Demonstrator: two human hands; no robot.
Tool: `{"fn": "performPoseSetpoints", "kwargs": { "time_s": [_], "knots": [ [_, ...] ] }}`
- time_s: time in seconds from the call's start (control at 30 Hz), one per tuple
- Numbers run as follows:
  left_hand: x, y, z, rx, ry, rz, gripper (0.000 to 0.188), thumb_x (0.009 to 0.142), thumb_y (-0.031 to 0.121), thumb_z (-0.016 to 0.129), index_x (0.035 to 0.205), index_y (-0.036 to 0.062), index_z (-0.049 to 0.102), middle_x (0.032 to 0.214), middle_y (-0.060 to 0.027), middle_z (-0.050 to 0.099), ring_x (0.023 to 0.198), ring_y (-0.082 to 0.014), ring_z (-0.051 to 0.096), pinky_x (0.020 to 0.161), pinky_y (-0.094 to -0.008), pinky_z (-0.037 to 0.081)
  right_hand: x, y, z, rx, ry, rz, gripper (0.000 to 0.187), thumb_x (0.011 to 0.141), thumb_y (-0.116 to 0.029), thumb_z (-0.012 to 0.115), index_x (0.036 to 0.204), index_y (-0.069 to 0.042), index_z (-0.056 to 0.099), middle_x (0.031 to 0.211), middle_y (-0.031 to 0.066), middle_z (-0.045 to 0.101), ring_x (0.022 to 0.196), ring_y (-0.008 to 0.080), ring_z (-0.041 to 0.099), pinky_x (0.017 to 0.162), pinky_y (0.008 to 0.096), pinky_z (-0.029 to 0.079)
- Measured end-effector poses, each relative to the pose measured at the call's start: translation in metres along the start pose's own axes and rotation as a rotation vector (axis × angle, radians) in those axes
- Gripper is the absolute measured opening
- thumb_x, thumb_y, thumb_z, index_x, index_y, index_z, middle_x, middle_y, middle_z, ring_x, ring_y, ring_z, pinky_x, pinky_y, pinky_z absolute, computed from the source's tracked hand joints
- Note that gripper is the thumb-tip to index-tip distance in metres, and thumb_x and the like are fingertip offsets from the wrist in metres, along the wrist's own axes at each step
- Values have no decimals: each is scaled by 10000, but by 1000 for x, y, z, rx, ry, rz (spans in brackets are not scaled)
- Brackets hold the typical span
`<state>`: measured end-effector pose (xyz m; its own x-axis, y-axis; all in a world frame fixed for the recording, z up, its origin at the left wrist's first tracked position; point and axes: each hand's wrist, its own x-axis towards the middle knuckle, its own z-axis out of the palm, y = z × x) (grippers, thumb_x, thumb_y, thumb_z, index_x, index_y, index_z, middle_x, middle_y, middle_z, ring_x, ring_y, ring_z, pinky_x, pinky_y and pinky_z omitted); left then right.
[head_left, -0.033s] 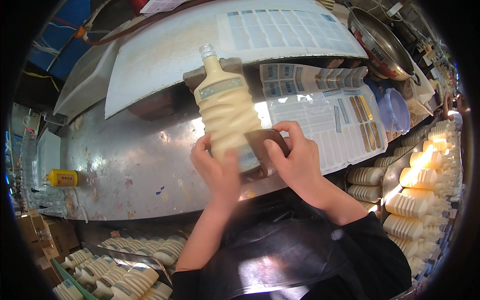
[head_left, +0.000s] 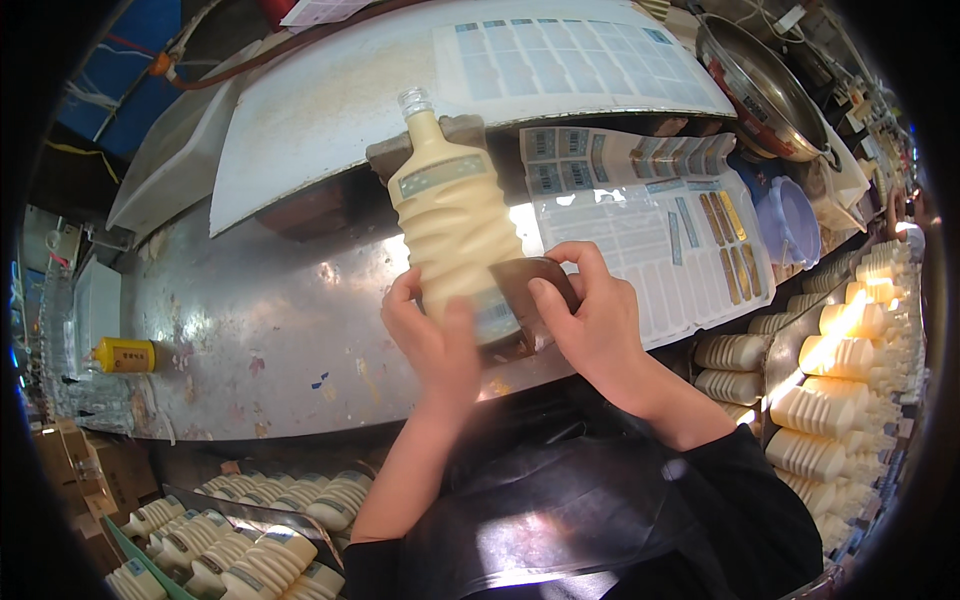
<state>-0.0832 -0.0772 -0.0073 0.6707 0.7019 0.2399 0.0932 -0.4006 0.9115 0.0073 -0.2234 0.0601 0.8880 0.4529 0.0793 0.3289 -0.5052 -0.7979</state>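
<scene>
Lying neck-away on the tabletop (head_left: 220,300), the bottle (head_left: 452,225) has its base toward the near edge. The left hand (head_left: 430,348) curls against its side, grip unclear through blur; the right hand (head_left: 606,318) pinches a brown pad (head_left: 527,285). Smoothing the lower label (head_left: 494,310) seems underway; the next move calls for even pressure.

A workshop, paint-flecked metal bench (head_left: 210,310), printed label sheets (head_left: 635,240), cream bottles (head_left: 835,355) massed in rows on both sides.
</scene>
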Motion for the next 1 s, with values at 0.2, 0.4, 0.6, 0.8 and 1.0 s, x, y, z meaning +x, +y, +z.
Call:
{"fn": "performPoseSetpoints", "kwargs": {
  "time_s": [0.2, 0.4, 0.6, 0.8, 1.0],
  "knots": [
    [2, -1, -4, -74, -33, -10, 594, 924, 251, 644, 1388, -37, 412, 1306, -193, 445, 1225, -327, 438, 1113, -456, 325, 4, 0, -5, -110, 104, -195, 237, 944, -182, 691, 1133, -58, 620, 752, 129, 706, 624, 267, 679, 580, 370, 508],
    [8, -4, -8, -361, -41, -258, 537, 931, 186, 701, 1371, 19, 443, 1314, -143, 492, 1198, -245, 482, 1066, -405, 400, -12, 0, -4, -193, 19, -991, 255, 811, -57, 698, 1066, -51, 705, 1073, 104, 740, 919, 244, 727, 753, 343, 555],
    [12, 0, -20, -625, -45, -295, 324, 1016, 126, 607, 1312, 8, 547, 1216, -93, 605, 1135, -183, 563, 1023, -345, 456, -10, -33, 4, -232, 167, -993, 351, 698, -98, 689, 1041, -31, 701, 1043, 99, 724, 902, 224, 701, 724, 331, 509],
    [16, -26, -27, -749, -75, -375, 331, 1073, 120, 492, 1360, -28, 561, 1263, -109, 639, 1201, -184, 573, 1058, -340, 447, -28, -33, 43, -302, -20, -1047, 193, 717, -109, 645, 910, -105, 641, 803, 27, 580, 764, 180, 625, 647, 316, 462],
    [3, -10, -23, -641, -32, -221, 455, 1085, 259, 488, 1454, -7, 480, 1327, -136, 567, 1228, -230, 517, 1121, -400, 363, -9, -29, 2, -191, -20, -450, 182, 887, -125, 689, 1061, -72, 675, 743, 109, 706, 624, 282, 700, 554, 377, 532]
  ]
}}
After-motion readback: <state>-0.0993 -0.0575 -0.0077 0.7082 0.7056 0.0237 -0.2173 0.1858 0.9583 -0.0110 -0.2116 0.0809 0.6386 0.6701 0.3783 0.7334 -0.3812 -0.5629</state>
